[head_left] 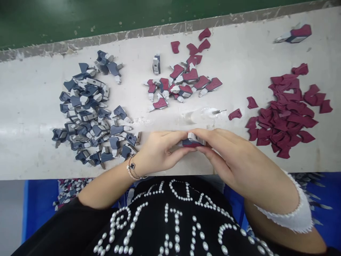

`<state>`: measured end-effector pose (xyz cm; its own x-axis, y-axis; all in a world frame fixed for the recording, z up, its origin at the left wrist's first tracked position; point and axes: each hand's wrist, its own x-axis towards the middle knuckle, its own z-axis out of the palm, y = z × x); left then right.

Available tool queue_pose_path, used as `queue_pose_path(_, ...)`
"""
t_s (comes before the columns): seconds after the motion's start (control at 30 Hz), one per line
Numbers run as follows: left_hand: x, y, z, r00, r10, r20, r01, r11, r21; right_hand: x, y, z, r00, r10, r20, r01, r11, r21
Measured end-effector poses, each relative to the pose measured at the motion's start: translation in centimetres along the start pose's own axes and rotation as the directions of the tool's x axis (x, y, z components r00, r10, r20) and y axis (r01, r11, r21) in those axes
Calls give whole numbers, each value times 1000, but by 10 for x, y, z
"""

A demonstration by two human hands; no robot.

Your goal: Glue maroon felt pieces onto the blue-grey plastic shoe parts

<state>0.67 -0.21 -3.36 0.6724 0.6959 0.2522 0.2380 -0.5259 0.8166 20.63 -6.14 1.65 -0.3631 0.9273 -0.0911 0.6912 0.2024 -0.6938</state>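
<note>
My left hand (163, 149) and my right hand (226, 153) meet near the table's front edge, both closed on one small plastic part (194, 141). That part is blue-grey with a light grey piece on top and a maroon piece along its lower side; fingers cover its ends. Just beyond my hands lies a thin metal pin or nozzle (218, 111) on a wet-looking patch. Two loose maroon pieces (235, 114) sit near my right hand. To the left spreads a heap of blue-grey and light grey parts (87, 117), its edge close to my left wrist.
A pile of maroon pieces (287, 113) lies at the right. Joined maroon and grey parts (186, 81) cluster at the middle back. One joined part (299, 33) lies at the far right. Below the table's front edge, a blue bin (39, 206) holds more parts.
</note>
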Motion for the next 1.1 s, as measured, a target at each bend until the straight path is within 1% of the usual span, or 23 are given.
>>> queue_pose_path(0.1, 0, 4, -1, 998, -58, 11, 59, 983, -176, -1, -3, -2, 1000, -1, -4, 1, 1000, -4)
queue_pose_path(0.2, 0, 6, -1, 989, -143, 36, 147, 922, -358, -2, -5, -5, 1000, -29, 1, 29, 1000, -1)
queue_pose_path(0.33, -1, 6, -1, 983, -182, 35, 178, 878, -445, -4, -5, -7, 998, -59, 18, 59, 998, -12)
queue_pose_path(0.4, -2, 5, -2, 971, -222, 86, 236, 843, -484, -5, -5, -7, 997, -76, 18, 77, 997, -26)
queue_pose_path(0.5, -1, 5, -3, 928, -309, 208, 372, 758, -536, -5, -6, -9, 995, -102, 10, 102, 994, -43)
queue_pose_path(0.53, -1, 6, -3, 915, -329, 232, 402, 733, -549, -4, -6, -9, 994, -107, 9, 107, 993, -46)
queue_pose_path(0.6, 0, 7, -3, 903, -355, 241, 428, 706, -564, -4, -7, -9, 994, -113, 4, 113, 992, -52)
queue_pose_path(0.67, 1, 8, -3, 908, -362, 211, 416, 726, -548, -2, -7, -7, 995, -104, -5, 104, 993, -61)
queue_pose_path(0.77, 1, 8, -2, 927, -347, 142, 372, 809, -455, 0, -5, -3, 997, -71, -20, 70, 996, -62)
queue_pose_path(0.83, 1, 8, -1, 942, -315, 113, 334, 864, -378, 0, -3, -2, 999, -49, -14, 48, 997, -53)
queue_pose_path(0.93, 1, 6, -3, 968, -222, 114, 247, 914, -320, -1, -1, -4, 999, -32, -18, 31, 998, -58)
queue_pose_path(1.03, 2, 5, -7, 985, -122, 124, 156, 935, -318, -3, 1, -9, 999, -23, -43, 20, 998, -56)
queue_pose_path(1.1, 2, 5, -9, 989, -80, 121, 115, 943, -312, -4, 0, -12, 999, -14, -52, 12, 999, -37)
